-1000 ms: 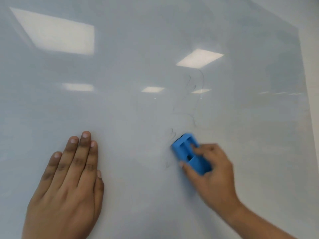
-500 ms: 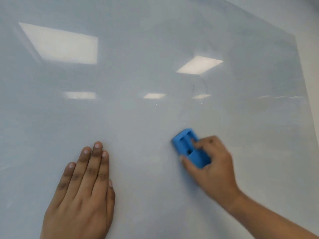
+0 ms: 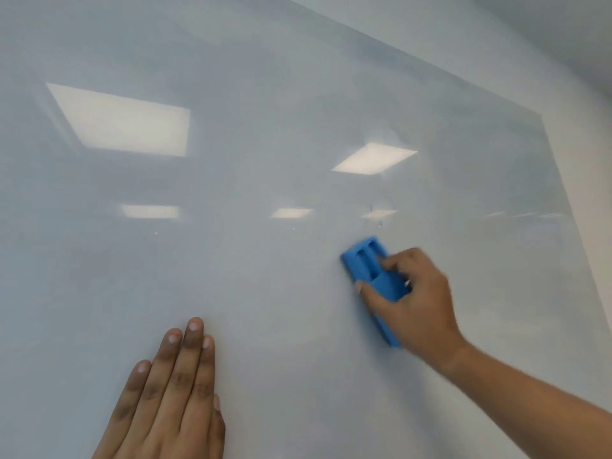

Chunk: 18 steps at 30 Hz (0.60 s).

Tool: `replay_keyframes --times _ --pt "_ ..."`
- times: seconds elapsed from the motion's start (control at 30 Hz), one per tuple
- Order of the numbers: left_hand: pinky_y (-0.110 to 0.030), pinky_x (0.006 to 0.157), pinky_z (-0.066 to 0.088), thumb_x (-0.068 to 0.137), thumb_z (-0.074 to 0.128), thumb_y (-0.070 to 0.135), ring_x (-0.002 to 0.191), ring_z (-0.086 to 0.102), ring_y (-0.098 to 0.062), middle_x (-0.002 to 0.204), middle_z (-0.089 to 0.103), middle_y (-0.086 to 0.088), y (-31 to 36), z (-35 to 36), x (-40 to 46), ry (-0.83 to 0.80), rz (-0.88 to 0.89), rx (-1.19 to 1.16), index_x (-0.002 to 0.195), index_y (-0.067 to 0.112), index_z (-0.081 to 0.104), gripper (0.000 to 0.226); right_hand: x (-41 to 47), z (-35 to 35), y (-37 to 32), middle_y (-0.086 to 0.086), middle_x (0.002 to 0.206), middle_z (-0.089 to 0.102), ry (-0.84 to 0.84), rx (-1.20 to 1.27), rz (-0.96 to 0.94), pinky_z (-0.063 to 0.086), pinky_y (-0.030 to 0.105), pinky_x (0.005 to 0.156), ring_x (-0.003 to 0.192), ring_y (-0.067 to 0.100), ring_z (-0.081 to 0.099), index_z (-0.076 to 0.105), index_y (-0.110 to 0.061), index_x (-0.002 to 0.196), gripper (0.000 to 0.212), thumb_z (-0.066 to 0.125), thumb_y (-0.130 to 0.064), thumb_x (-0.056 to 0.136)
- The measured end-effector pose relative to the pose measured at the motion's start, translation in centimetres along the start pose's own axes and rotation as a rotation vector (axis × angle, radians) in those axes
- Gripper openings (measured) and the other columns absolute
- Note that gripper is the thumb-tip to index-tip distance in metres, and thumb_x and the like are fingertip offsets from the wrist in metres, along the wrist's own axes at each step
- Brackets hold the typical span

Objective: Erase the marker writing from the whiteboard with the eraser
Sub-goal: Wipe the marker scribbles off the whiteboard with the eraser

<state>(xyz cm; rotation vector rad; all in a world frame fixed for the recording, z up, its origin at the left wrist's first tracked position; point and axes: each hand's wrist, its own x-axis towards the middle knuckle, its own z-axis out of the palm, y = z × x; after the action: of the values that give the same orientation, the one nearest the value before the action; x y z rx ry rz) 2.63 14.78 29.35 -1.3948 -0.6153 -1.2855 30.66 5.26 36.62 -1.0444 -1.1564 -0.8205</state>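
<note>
My right hand (image 3: 420,299) grips the blue eraser (image 3: 371,270), thumb along its near edge and fingers curled over its back, pad pressed flat to the whiteboard (image 3: 265,293). A second ago there were dark scribbles below and beside my fingertips and a long looping line above them; those lower marks are gone now, and the eraser has climbed up and to the right of where it was. What remains is only a faint curl of marker writing (image 3: 381,213) just above the eraser's top end, beside a reflected ceiling light. My left hand (image 3: 169,395) lies flat on the board, fingers straight and together, well apart from the eraser on its left, holding nothing, bracing me. I judge the job nearly done: one more upward pass over that faint trace should finish it.
</note>
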Motion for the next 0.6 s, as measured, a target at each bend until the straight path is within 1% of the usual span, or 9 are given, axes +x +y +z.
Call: replay_keyframes --times 0.1,0.17,0.23,0.33,0.4,0.43,0.47,0.53,0.6 --pt "-0.039 0.116 0.021 0.079 0.038 0.018 0.127 0.047 -0.031 0.130 0.060 -0.025 0.2 -0.2 0.3 -0.006 -0.010 -0.008 0.127 -0.006 0.054 0.056 -3.6 0.0 -1.7 -0.018 0.100 0.051 -0.286 -0.063 -0.311 0.048 0.020 0.071 0.088 0.004 0.055 0.060 -0.036 0.100 0.035 0.076 -0.053 0.074" --pt "-0.035 0.121 0.016 0.076 0.038 0.019 0.124 0.048 -0.030 0.126 0.063 -0.023 0.4 -0.4 0.4 -0.015 -0.019 -0.023 0.125 -0.005 0.055 0.057 -2.3 -0.6 -1.1 -0.021 0.104 0.051 -0.338 -0.157 -0.405 0.050 0.022 0.068 0.089 0.003 0.054 0.059 -0.038 0.104 0.037 0.070 -0.060 0.077" --pt "-0.034 0.124 0.012 0.073 0.039 0.020 0.122 0.051 -0.030 0.122 0.066 -0.021 0.4 -0.4 0.7 -0.009 -0.018 -0.014 0.122 -0.003 0.056 0.057 0.8 -1.0 0.5 -0.018 0.106 0.054 -0.225 -0.201 -0.325 0.050 0.026 0.071 0.091 0.007 0.056 0.061 -0.034 0.106 0.037 0.070 -0.058 0.080" --pt "-0.033 0.124 0.012 0.071 0.040 0.020 0.118 0.063 -0.037 0.121 0.067 -0.019 0.2 -0.4 0.8 -0.030 -0.012 -0.008 0.121 -0.002 0.057 0.057 7.0 -1.6 3.3 -0.011 0.115 0.060 0.007 -0.156 0.032 0.050 0.033 0.085 0.104 0.017 0.059 0.064 -0.026 0.114 0.044 0.075 -0.051 0.079" --pt "-0.033 0.124 0.012 0.073 0.039 0.019 0.109 0.064 -0.038 0.119 0.068 -0.018 0.0 -0.3 0.9 -0.012 -0.007 0.003 0.119 -0.002 0.057 0.054 9.6 -1.0 4.1 -0.005 0.124 0.060 0.090 -0.042 0.213 0.046 0.031 0.092 0.115 0.021 0.058 0.063 -0.021 0.122 0.049 0.077 -0.044 0.082" --pt "-0.033 0.124 0.012 0.077 0.037 0.018 0.110 0.065 -0.037 0.119 0.069 -0.018 -0.1 -0.2 0.9 0.003 -0.007 0.015 0.119 -0.002 0.057 0.051 10.1 -0.5 3.8 -0.001 0.126 0.060 0.134 -0.017 0.260 0.044 0.030 0.093 0.117 0.022 0.058 0.063 -0.018 0.123 0.048 0.077 -0.040 0.083" --pt "-0.033 0.124 0.012 0.082 0.033 0.017 0.115 0.065 -0.037 0.118 0.069 -0.018 -0.2 0.0 1.0 0.017 -0.009 0.024 0.118 -0.002 0.057 0.048 10.0 0.1 3.2 0.003 0.125 0.061 0.175 -0.027 0.260 0.044 0.031 0.094 0.116 0.025 0.058 0.064 -0.015 0.122 0.046 0.078 -0.036 0.083" --pt "-0.033 0.124 0.012 0.083 0.031 0.017 0.119 0.056 -0.032 0.115 0.069 -0.018 -0.2 0.3 0.9 0.036 -0.015 0.026 0.117 -0.001 0.057 0.047 8.3 1.1 1.3 0.009 0.120 0.063 0.177 -0.053 0.132 0.047 0.037 0.098 0.111 0.029 0.060 0.067 -0.010 0.118 0.042 0.080 -0.028 0.082" --pt "-0.033 0.124 0.012 0.073 0.037 0.018 0.126 0.049 -0.030 0.114 0.069 -0.019 0.1 0.4 1.0 0.038 -0.024 0.012 0.116 -0.001 0.057 0.052 5.6 1.7 -0.5 0.003 0.117 0.062 0.047 -0.034 -0.076 0.046 0.033 0.099 0.108 0.021 0.058 0.068 -0.015 0.118 0.041 0.079 -0.032 0.082"
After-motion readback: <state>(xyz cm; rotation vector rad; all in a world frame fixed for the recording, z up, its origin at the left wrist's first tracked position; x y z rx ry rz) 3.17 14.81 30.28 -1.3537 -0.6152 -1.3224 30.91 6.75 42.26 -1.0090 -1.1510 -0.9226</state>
